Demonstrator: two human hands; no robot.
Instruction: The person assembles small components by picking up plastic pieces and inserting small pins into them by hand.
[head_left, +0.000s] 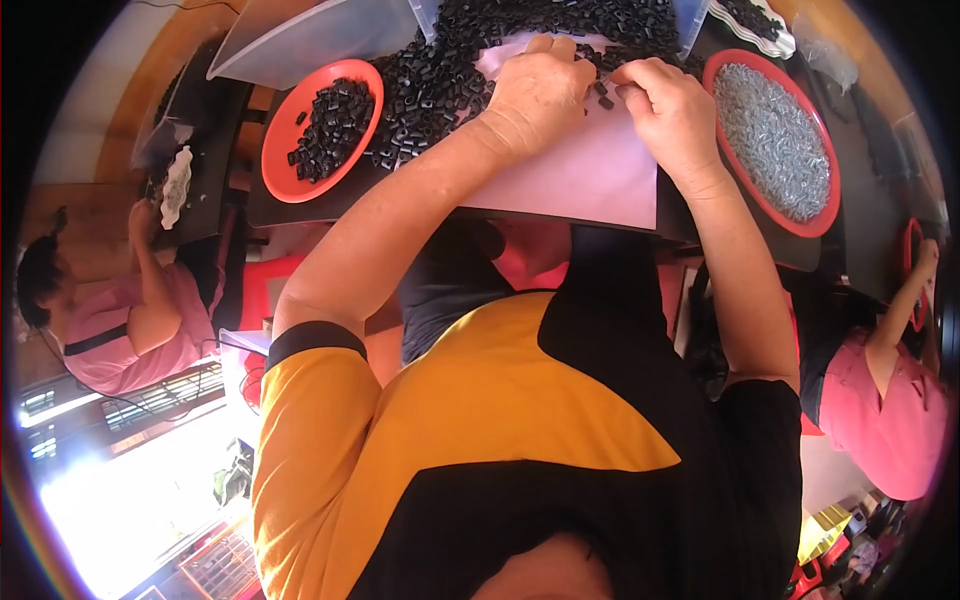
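Over a pale pink sheet [590, 175] on the table, my two hands work close together. My left hand [540, 95] is closed with its fingers curled, and its fingertips are turned away, so what they hold is hidden. My right hand [672, 115] is closed in a pinch, thumb against forefinger; anything between them is too small to make out. A few small black plastic pieces [604, 98] show in the gap between the hands. A heap of the same black pieces [440, 95] spreads to the left of and beyond my left hand.
A red dish [272, 160] of black pieces stands at left; another red dish [826, 215], full of small silvery metal parts, is at right. A translucent plastic bin [310, 45] lies at the far left. Co-workers in pink [135, 340] [885, 410] sit on both sides.
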